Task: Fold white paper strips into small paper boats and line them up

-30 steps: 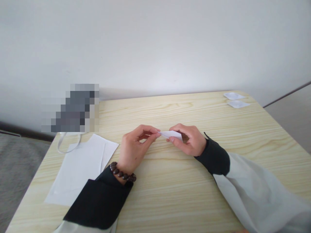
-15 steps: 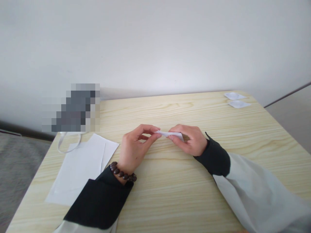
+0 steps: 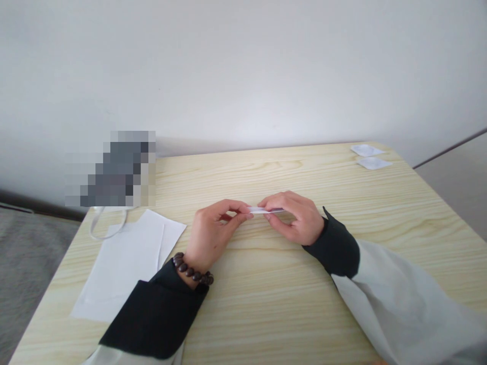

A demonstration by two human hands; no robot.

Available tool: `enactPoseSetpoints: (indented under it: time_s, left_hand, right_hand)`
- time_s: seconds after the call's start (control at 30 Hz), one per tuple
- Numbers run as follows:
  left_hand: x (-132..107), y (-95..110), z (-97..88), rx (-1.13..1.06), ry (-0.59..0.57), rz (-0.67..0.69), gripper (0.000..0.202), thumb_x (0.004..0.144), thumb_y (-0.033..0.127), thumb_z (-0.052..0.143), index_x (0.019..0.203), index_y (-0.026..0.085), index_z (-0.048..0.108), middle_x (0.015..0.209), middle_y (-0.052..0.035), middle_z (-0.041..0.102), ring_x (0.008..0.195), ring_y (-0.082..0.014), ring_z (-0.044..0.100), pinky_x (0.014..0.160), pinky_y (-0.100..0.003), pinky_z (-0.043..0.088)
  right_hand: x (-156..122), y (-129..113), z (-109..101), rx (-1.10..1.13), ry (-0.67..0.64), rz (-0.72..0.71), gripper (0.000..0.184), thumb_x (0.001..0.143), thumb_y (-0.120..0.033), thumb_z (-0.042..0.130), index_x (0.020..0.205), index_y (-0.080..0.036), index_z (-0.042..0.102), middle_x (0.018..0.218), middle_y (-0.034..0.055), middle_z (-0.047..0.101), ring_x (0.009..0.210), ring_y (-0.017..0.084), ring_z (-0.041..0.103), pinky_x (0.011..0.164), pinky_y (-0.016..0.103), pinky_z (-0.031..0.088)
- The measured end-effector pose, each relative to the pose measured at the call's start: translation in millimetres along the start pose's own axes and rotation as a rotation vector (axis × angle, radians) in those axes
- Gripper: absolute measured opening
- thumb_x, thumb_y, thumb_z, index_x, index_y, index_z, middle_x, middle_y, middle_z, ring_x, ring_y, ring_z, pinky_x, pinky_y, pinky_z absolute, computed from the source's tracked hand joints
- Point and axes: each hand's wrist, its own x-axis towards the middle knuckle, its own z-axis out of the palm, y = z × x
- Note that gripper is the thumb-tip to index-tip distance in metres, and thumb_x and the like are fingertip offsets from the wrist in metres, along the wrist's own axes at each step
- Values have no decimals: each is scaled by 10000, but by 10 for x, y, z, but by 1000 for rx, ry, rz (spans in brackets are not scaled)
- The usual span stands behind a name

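Note:
A small piece of folded white paper (image 3: 258, 210) is held between my two hands above the middle of the table, seen almost edge-on. Its left end is pinched between the thumb and fingertips of my left hand (image 3: 215, 228). My right hand (image 3: 299, 215) grips the right part, thumb below and index finger on top, and covers some of it. To the left of my left wrist lie loose sheets of white paper (image 3: 125, 263), overlapping one another. Two small diamond-shaped folded papers (image 3: 375, 162) rest at the far right corner.
The wood-grain table (image 3: 266, 304) reaches back to a pale wall (image 3: 243, 76). A blurred-out dark object (image 3: 116, 170) stands at the back left, with a white cable loop (image 3: 108, 236) in front of it. Grey fabric or carpet (image 3: 30, 263) shows beyond the left edge.
The folded paper has tipped, so it now looks thinner and less of its face shows. My right fingers have shifted slightly left along it; my left hand is nearly still.

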Motion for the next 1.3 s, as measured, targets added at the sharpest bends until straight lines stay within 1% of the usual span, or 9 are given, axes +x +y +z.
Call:
enactPoseSetpoints:
  time_s: [0.1, 0.27, 0.4, 0.67, 0.87, 1.0, 1.07, 1.13, 1.3]
  left_hand:
    - [0, 5, -3, 34, -23, 15, 68, 781, 230, 658, 785, 182, 707, 801, -8, 723, 747, -139, 653, 666, -227, 508]
    - [-13, 31, -3, 23, -18, 25, 77, 772, 242, 671, 805, 181, 705, 792, -6, 724, 715, -134, 656, 650, -223, 510]
    - [-14, 41, 8, -11, 37, -16, 221, 736, 298, 716, 914, 179, 664, 798, -7, 720, 701, -134, 660, 642, -224, 523]
    - [-20, 10, 26, 23, 29, 10, 124, 765, 293, 689, 763, 171, 662, 770, -1, 715, 640, -114, 646, 599, -203, 524]
    - [-60, 16, -16, 243, 58, 259, 39, 806, 195, 642, 806, 192, 681, 780, 24, 725, 646, -92, 653, 597, -169, 509]
    - [-59, 7, -59, 400, 49, 474, 79, 837, 185, 605, 835, 195, 683, 790, 10, 728, 689, -105, 664, 640, -195, 506]
    - [-52, 9, -63, 402, 38, 503, 84, 835, 185, 606, 833, 194, 690, 789, 1, 725, 708, -115, 665, 660, -209, 508]
    - [-45, 25, -52, 328, 18, 418, 70, 818, 209, 629, 816, 186, 695, 795, -10, 723, 706, -123, 664, 654, -215, 517]
    - [-17, 87, -15, -152, -81, -51, 207, 826, 338, 605, 884, 142, 642, 745, -40, 702, 655, -156, 673, 545, -233, 550]
  right_hand:
    - [1, 1, 4, 11, -20, 2, 61, 795, -160, 574, 823, -204, 543, 861, 30, 706, 755, 143, 638, 715, 284, 468]
    - [-14, -4, 1, -32, -31, 64, 81, 829, -248, 593, 779, -200, 552, 697, 9, 666, 624, 125, 592, 615, 247, 448]
    - [-24, -15, -2, -40, 9, 97, 73, 818, -241, 626, 832, -196, 570, 732, 6, 673, 630, 118, 603, 600, 225, 448]
    - [-19, -27, -4, -19, 6, 114, 65, 817, -237, 622, 844, -202, 574, 745, 1, 683, 642, 120, 619, 610, 224, 458]
    - [-20, -28, -29, 93, -31, 265, 148, 804, -263, 642, 927, -190, 601, 830, 7, 700, 686, 108, 633, 613, 199, 462]
    - [-32, -4, -35, 179, -69, 343, 180, 798, -290, 646, 945, -191, 612, 807, -5, 694, 584, 87, 589, 540, 197, 435]
    - [-37, 8, -33, 212, -87, 364, 186, 801, -299, 640, 952, -192, 615, 787, -10, 687, 527, 77, 554, 500, 199, 415]
    - [-38, 12, -31, 210, -87, 361, 184, 802, -301, 637, 948, -190, 618, 791, -5, 686, 536, 81, 558, 507, 202, 419]
    - [-21, -1, -30, 141, -57, 286, 127, 821, -269, 614, 921, -192, 615, 846, 17, 698, 687, 119, 633, 621, 217, 476]
